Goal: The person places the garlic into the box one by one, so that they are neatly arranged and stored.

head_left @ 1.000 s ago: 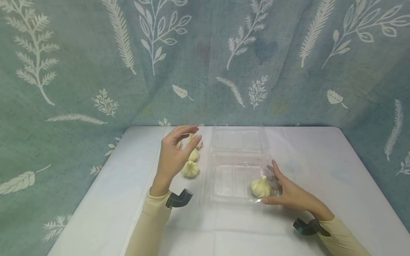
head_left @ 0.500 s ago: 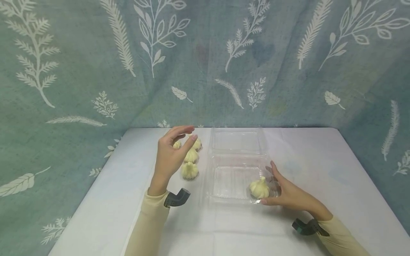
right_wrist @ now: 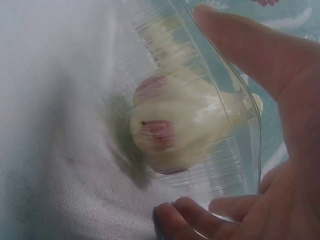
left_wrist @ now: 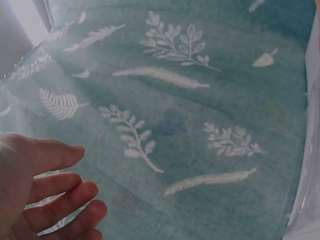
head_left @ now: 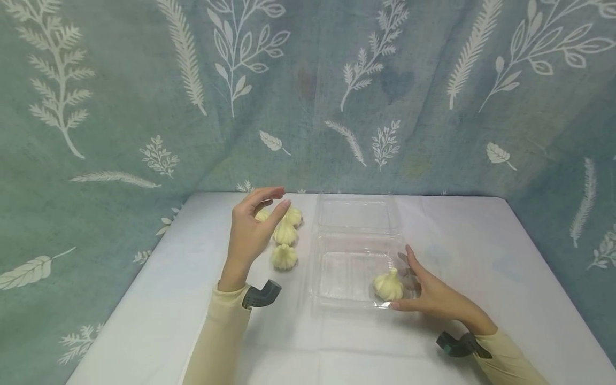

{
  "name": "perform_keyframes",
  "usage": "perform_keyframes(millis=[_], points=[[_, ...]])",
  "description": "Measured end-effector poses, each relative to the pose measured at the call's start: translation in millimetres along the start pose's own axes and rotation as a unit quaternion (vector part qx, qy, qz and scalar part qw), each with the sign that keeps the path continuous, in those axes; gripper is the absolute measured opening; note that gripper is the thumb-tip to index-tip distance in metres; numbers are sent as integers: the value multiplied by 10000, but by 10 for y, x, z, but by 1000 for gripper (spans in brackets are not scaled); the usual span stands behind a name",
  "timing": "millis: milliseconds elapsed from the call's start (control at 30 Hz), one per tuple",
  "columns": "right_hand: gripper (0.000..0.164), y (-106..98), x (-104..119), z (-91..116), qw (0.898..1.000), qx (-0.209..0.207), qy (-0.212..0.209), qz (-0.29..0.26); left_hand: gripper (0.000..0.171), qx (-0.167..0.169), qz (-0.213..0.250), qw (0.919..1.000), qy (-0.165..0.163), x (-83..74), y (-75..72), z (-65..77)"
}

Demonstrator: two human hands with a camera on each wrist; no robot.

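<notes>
A clear plastic clamshell container [head_left: 332, 295] lies with its lid [head_left: 357, 213] folded back, away from me. One whitish garlic bulb [head_left: 389, 285] sits in its near right corner; the right wrist view shows purple patches on that bulb [right_wrist: 175, 120] through the plastic wall. My right hand [head_left: 435, 293] grips this corner, thumb at the front rim and fingers along the right side. To the left, my left hand [head_left: 250, 230] hovers with bent fingers and thumb apart, holding nothing. Beside it are several garlic bulbs [head_left: 284, 257], one partly hidden behind the hand.
A white cloth covers the table [head_left: 366, 342], whose far edge meets a green-blue leaf-print curtain [head_left: 308, 107]. Each wrist wears a dark camera mount, one on the left [head_left: 262, 294] and one on the right [head_left: 459, 345].
My left hand has drifted slightly left, uncovering more of the garlic bulbs behind it. The right hand keeps its hold on the container, and the bulb inside stays put.
</notes>
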State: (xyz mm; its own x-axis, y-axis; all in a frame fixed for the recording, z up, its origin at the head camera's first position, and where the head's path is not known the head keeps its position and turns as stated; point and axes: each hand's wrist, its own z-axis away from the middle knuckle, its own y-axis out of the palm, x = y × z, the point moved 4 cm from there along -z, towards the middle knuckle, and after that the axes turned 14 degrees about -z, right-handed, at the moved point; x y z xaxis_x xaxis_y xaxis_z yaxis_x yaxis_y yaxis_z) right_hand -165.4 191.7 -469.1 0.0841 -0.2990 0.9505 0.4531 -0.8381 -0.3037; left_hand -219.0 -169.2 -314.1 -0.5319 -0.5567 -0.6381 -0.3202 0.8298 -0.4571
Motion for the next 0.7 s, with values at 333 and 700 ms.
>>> perform_keyframes(millis=[333,700], points=[[137,25,-7,3,10000,-43,7,2,31,-134,-113,9993,-335,142,-126,-7],[138,9,-18,-4,9999,-73,76,43,34,-769,29,9947,-685,412,-411,-52]])
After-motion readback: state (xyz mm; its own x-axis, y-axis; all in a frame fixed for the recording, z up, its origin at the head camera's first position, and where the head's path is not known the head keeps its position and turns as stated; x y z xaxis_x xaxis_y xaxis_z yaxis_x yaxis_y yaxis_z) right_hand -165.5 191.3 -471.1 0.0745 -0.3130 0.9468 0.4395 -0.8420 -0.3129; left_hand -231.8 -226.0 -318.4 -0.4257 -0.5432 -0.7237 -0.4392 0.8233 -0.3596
